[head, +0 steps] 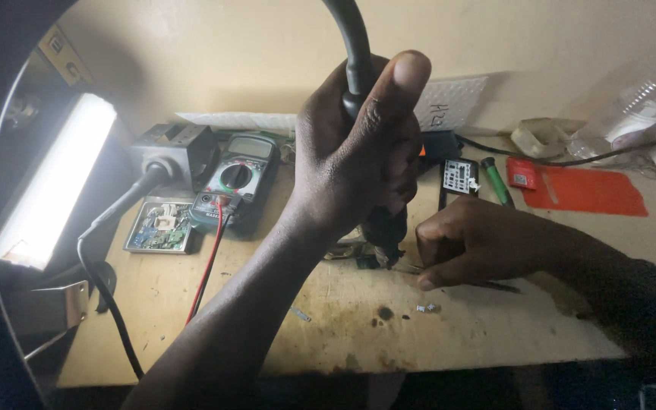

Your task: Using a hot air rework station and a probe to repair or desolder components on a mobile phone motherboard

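While left hand (358, 152) grips hot-air handle (358, 68) | right hand (472, 243) pinches tweezers (495, 285) below nozzle.

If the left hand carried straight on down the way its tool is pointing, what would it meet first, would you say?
Most likely the small dark part under the tool's nozzle, beside the right hand that steadies it. Depth is hard to judge; the left hand may hover just above the wooden table.
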